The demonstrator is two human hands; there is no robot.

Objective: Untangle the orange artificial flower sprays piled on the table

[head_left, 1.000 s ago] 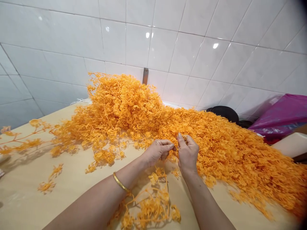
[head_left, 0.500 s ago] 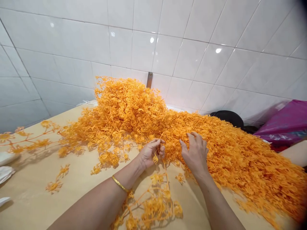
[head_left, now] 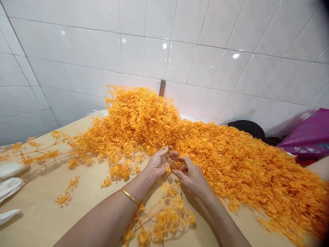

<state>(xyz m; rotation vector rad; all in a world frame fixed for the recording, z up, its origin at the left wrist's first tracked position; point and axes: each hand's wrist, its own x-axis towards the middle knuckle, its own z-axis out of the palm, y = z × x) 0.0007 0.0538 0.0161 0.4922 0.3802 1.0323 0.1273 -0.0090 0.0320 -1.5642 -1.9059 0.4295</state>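
A big heap of orange plastic flower sprigs point(head_left: 195, 144) covers the tan table point(head_left: 84, 202) from the back wall to the right edge. My left hand point(head_left: 160, 163), with a gold bangle point(head_left: 130, 196) on its wrist, is closed on the stem of an orange branch point(head_left: 164, 214) that trails down toward me. My right hand point(head_left: 191, 176) sits right beside it, fingers curled and pinching a small orange sprig at the top of that branch. Both hands meet at the near edge of the heap.
Loose orange sprigs point(head_left: 64, 193) and a long branch point(head_left: 31, 152) lie on the table's left. White pieces point(head_left: 10, 178) rest at the left edge. A purple bag point(head_left: 308, 135) and a black object point(head_left: 248, 126) stand at the back right. White tiled wall point(head_left: 164, 51) behind.
My right hand, spread on the heap half a second ago, has drawn back to the left and joined my left hand on the branch. The view has tilted slightly.
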